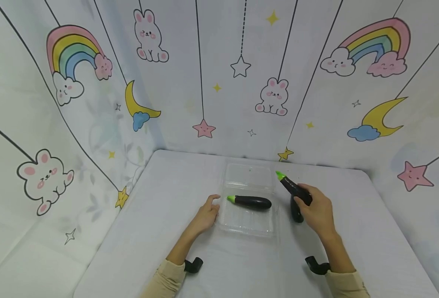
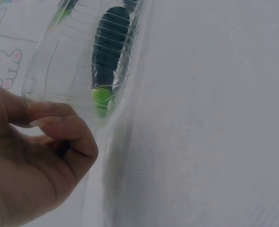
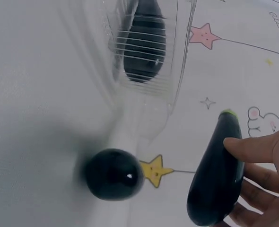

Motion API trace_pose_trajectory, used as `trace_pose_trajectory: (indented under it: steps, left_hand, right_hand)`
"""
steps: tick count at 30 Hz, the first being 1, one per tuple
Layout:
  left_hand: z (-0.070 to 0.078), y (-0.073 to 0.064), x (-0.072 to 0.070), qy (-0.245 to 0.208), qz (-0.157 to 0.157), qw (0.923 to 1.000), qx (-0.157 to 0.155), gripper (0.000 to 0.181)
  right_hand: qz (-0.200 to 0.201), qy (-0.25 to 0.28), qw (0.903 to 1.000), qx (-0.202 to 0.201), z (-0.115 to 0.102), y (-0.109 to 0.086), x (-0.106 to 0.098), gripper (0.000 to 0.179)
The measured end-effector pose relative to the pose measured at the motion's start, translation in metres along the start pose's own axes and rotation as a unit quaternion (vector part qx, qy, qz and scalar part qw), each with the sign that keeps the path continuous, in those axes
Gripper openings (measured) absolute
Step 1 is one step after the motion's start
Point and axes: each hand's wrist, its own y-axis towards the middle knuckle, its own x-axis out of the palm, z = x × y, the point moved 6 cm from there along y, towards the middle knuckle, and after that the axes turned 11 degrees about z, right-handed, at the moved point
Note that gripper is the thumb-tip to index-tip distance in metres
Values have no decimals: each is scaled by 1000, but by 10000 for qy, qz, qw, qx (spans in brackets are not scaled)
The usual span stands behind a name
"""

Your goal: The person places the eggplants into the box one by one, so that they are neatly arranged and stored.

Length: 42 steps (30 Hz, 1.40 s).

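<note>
A clear plastic clamshell box [image 1: 246, 225] lies with its lid [image 1: 250, 176] folded back. Inside it, a toy-like dark eggplant [image 1: 253, 202] with a bright green tip lies crosswise, tip to the left. My left hand [image 1: 206, 216] pinches the left rim of the box between thumb and finger, as the left wrist view shows. Right of the box, my right hand [image 1: 320, 211] grips a second eggplant [image 1: 293, 188] by its thick end, raised over the table, green tip up and left. Partly hidden beneath it, a third eggplant [image 1: 296, 212] lies on the table.
A white cloth covers the table [image 1: 159, 186]. Behind and to the left hangs a white curtain [image 1: 219, 103] printed with rabbits, stars, moons and rainbows. A black wrist mount [image 1: 194, 265] sits at the left sleeve and another mount [image 1: 317, 265] at the right.
</note>
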Motion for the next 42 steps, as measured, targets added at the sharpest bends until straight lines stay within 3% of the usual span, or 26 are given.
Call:
trace_pose_trajectory:
  steps: [9,30,42]
  left_hand:
    - [2,-1,0,25,-16,10000,31,44]
    - [2,-1,0,12,31,10000,-34,45]
    - [0,0,0,8,40,10000,6,44]
  right_hand:
    - [-232,119,9996,-104,-10,-2,7,51]
    - [-273,363,9947,-918,-34,-8,21,52]
    - [-590,355,9930,-958,-43,-15,33,51]
